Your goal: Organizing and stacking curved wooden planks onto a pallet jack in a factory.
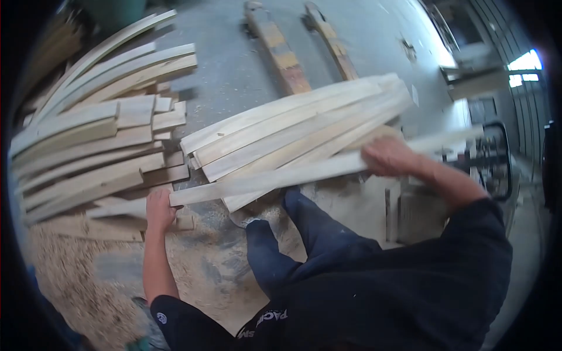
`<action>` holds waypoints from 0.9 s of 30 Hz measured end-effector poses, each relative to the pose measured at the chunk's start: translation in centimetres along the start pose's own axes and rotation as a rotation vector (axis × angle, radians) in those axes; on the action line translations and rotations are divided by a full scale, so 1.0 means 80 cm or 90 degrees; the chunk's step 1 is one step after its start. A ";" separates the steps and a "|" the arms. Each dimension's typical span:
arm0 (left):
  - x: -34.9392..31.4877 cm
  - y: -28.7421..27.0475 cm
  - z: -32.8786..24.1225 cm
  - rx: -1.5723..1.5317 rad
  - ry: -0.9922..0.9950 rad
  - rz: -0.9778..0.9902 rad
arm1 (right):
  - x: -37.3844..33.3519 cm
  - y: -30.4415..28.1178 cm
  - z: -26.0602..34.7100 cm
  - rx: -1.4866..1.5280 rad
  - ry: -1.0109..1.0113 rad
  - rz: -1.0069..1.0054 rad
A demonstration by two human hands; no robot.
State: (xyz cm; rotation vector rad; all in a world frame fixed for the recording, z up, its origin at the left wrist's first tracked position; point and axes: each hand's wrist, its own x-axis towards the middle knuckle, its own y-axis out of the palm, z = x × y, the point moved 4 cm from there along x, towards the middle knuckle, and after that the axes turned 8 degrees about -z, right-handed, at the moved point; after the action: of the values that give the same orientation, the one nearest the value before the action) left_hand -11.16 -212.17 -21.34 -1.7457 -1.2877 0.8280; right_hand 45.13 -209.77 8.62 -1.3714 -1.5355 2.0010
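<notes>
A long, narrow wooden board point(275, 176) spans the view in front of my legs, its right end higher in the picture than its left. My left hand point(160, 209) is closed around it near the left end. Farther right, my right hand point(386, 155) grips the same board, with a stretch of it reaching past the fist. Just beyond lies a stack of pale planks point(293, 126), laid side by side and partly covered by the held board. Whether the board touches that stack I cannot tell.
A pile of loose boards point(88, 137) fills the left side. Two worn yellow-red pallet jack forks point(280, 54) point toward the plank stack from the far side. Wood shavings point(88, 281) cover the floor at lower left. A dark metal frame point(506, 161) stands at right.
</notes>
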 end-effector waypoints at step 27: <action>0.432 0.211 -0.356 0.034 -0.042 0.169 | 0.204 0.322 -0.639 0.169 0.528 -0.085</action>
State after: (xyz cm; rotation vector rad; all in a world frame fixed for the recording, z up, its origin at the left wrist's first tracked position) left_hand 29.93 -187.88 -24.49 -1.8856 -1.0788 1.0682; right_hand 85.61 -178.02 -21.38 -1.6241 -0.9118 1.2272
